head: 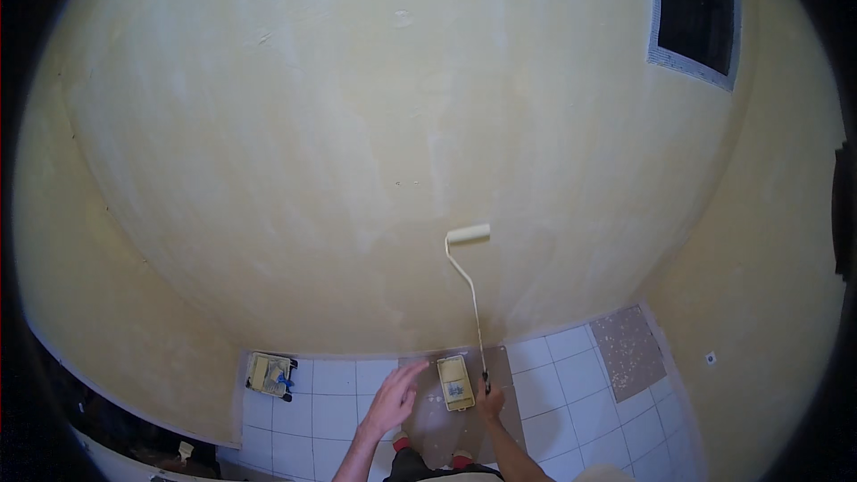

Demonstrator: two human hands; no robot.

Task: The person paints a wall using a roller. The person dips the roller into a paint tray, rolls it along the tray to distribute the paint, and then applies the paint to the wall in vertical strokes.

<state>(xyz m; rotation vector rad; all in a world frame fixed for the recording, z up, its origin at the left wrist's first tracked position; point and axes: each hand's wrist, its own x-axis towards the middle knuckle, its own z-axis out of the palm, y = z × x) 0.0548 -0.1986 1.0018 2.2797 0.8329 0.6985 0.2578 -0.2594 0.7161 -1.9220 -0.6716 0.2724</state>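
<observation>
My right hand [491,402] is closed around the dark handle of a long-framed paint roller [469,233]. The roller's pale sleeve lies against or just off the yellowish wall [321,167]; which of the two cannot be told. Darker, damp-looking patches show on the wall around it. My left hand [396,398] is raised with nothing in it, its fingers extended. Between both hands, below them on the floor, a cream paint tray [455,383] rests on a brown sheet [422,418].
A second tray [269,375] with a blue item stands by the left corner. White floor tiles [334,408] surround the brown sheet. Another speckled brown sheet [628,353] lies at right. A dark window [696,10] is upper right, a wall socket or fitting [711,358] lower right.
</observation>
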